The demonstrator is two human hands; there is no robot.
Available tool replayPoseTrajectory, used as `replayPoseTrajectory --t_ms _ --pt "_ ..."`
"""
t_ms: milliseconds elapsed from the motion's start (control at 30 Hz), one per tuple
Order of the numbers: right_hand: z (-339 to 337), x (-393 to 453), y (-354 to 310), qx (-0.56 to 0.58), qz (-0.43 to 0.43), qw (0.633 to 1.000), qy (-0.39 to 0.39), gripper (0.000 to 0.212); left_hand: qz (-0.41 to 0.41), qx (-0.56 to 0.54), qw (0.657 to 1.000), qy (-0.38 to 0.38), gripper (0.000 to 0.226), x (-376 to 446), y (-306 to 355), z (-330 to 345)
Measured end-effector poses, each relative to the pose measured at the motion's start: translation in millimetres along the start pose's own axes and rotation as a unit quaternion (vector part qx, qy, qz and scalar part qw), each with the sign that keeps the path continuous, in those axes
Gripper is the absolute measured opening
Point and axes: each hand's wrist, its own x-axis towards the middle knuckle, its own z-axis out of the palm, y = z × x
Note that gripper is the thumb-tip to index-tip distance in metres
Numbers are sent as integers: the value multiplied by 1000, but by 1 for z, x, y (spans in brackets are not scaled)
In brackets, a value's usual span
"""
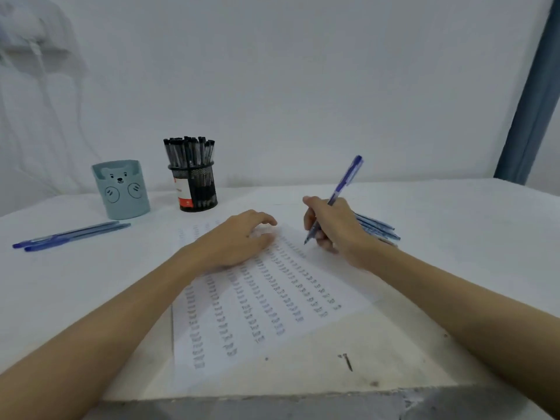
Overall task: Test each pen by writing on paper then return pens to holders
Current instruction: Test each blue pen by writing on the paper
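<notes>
One pen (336,197), light, stiff and smooth (likely to slip unless pinched low near the tip), is grasped by the right hand (336,228) with its tip over the paper (272,298), which the left hand (239,237) presses flat, fingers relaxed.

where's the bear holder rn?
Head view, far left of the table: the bear holder stands upright just left of the mesh holder, behind two blue pens.

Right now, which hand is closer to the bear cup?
Left. The left hand rests on the paper, right of the bear cup; the right hand, gripping a blue pen, is farther right.
</notes>
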Motion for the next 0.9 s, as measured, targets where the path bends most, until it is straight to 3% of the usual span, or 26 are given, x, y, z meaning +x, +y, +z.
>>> replayPoseTrajectory --t_ms 133,367,900 --pt "9 -8 3 -22 -27 998 -55 51 28 -33 999 12 35 -1 1 12" --pt "15 1 18 -136 -107 985 23 42 20 -53 998 13 33 2 -3 14" --pt "15 -4 14 -182 -119 976 13 43 8 -49 999 2 35 1 -4 15"
